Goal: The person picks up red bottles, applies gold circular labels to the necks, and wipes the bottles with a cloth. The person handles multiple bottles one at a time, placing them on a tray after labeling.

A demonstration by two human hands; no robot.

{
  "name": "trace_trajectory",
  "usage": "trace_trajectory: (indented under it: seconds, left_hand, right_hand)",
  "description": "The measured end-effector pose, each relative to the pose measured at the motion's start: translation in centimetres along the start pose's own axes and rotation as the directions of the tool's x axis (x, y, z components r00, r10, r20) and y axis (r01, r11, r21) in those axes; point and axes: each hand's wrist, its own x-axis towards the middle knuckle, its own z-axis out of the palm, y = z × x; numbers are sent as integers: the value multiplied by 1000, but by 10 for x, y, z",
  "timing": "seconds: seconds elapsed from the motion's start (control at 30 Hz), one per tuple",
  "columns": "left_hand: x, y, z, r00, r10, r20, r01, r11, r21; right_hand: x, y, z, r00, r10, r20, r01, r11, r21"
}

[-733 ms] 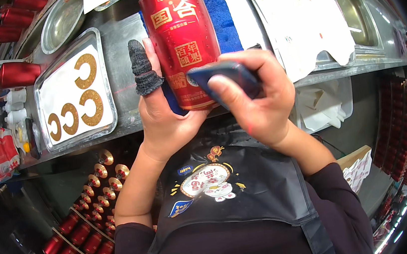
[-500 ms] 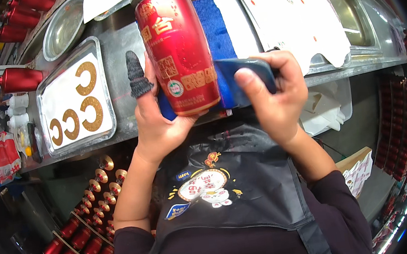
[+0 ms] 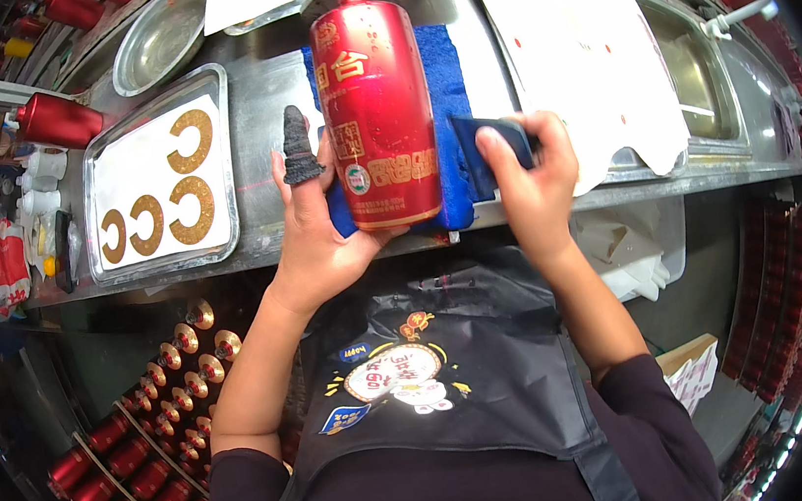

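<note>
A glossy red bottle (image 3: 381, 114) with gold lettering and water drops lies with its neck away from me, over a blue cloth (image 3: 444, 77). My left hand (image 3: 315, 231) holds it at the lower left side, its palm under the base; a black knitted cover sits on one finger. In my right hand (image 3: 535, 171) is a dark blue flat scraper (image 3: 479, 157), pinched between thumb and fingers just right of the bottle. The scraper's blade stands a little apart from the bottle's side. Some left fingers are hidden behind the bottle.
A metal tray (image 3: 226, 162) at left carries a white sheet with several gold C-shaped pieces. Behind it stands a round metal bowl (image 3: 162, 42). White sheets (image 3: 576, 52) cover the right side, beside a sink (image 3: 697, 68). Red bottles (image 3: 130, 479) stand in rows below left.
The view has shifted, so most things appear further right or lower. The bottle has straightened from a slight tilt, and the scraper has moved slightly away from its side.
</note>
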Motion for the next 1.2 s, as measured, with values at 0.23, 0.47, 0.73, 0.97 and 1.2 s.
trace_trajectory:
  seconds: [0.23, 0.47, 0.73, 0.97, 1.2]
  left_hand:
    - [7, 8, -1, 998, 12, -65, -10, 1000, 29]
    - [3, 29, -8, 971, 167, -171, -114, 952, 283]
    - [6, 13, 0, 911, 366, -188, -273, 879, 391]
    - [-13, 31, 10, 946, 256, -201, -201, 945, 257]
    - [-21, 16, 17, 944, 94, -318, -6, 964, 265]
  right_hand:
    - [5, -15, 5, 992, 118, -36, -117, 993, 35]
    - [2, -14, 10, 1000, 19, 10, -20, 995, 97]
    - [-22, -34, 35, 700, -614, 365, 688, 716, -116]
    - [-6, -34, 2, 981, -184, 54, 184, 983, 10]
    - [6, -22, -17, 934, -271, 233, 285, 958, -29]
